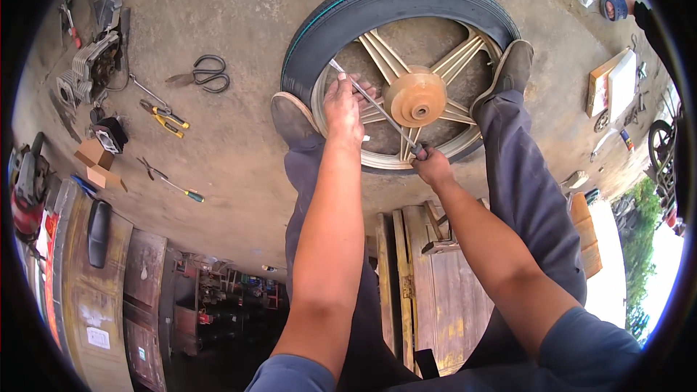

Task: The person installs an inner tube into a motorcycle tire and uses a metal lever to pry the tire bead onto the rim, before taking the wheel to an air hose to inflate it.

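Note:
A motorcycle wheel (417,98) with gold-coloured spokes and a black tire (396,7) lies flat on the floor between my shoes. A long screwdriver (385,115) slants across it, its pale flat tip at the tire's inner edge on the left. My right hand (433,165) is closed round the dark handle at the near rim. Close to the tip, my left hand (345,105) has its fingers about the shaft, over the left side of the rim. Part of that grip is hidden by the hand itself.
Left on the floor are large black scissors (207,74), yellow-handled pliers (165,117), a green-handled screwdriver (185,192), an engine part (91,65) and an opened carton (98,163). An open white box (617,87) lies right. Another person's sandalled foot (616,6) is at the far right.

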{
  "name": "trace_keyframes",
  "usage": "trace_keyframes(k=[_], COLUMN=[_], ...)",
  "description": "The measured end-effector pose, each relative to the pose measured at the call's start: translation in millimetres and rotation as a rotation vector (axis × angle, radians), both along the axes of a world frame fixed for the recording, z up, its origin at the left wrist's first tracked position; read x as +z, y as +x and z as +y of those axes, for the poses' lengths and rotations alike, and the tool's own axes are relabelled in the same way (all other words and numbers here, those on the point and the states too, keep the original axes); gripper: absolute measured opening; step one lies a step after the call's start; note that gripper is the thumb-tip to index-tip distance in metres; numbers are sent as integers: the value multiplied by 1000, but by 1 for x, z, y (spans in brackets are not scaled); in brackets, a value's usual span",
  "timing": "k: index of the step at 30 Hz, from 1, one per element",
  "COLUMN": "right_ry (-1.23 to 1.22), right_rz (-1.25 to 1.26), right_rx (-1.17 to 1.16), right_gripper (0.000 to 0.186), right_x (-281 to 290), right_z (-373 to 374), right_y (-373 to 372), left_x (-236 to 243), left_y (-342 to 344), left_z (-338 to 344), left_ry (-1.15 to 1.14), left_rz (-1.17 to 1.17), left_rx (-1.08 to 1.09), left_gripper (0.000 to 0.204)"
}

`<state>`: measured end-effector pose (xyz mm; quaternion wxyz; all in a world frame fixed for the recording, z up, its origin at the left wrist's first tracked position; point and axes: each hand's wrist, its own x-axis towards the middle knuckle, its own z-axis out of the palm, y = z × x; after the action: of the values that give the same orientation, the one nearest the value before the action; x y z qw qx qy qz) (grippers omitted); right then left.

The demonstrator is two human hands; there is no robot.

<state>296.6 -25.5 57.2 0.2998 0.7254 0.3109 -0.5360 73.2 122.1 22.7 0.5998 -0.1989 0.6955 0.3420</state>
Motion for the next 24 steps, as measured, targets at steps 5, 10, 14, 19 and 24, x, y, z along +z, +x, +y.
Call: trace_keyframes(k=[5,10,14,19,24], right_ry=[-172,-122,-326,-271,-269], right_rz=[-46,37,372,458,680], right_rx=[-118,-198,-349,-663,-1826], right_gripper=[40,35,32,38,38], right_x=[-30,-22,10,164,233], right_z=[6,24,19,117,210], right_y=[-20,-39,-69,-111,-164], left_x=[-6,-3,1,30,78], left_y=[-6,-12,-23,-41,-82], left_z=[2,27,40,53,87], left_ry=[5,30,-14,-121,-53], left_rz=[20,39,69,-13,-232], left_rx=[-62,-141,-281,-380,-546], left_gripper=[36,34,35,33,26])
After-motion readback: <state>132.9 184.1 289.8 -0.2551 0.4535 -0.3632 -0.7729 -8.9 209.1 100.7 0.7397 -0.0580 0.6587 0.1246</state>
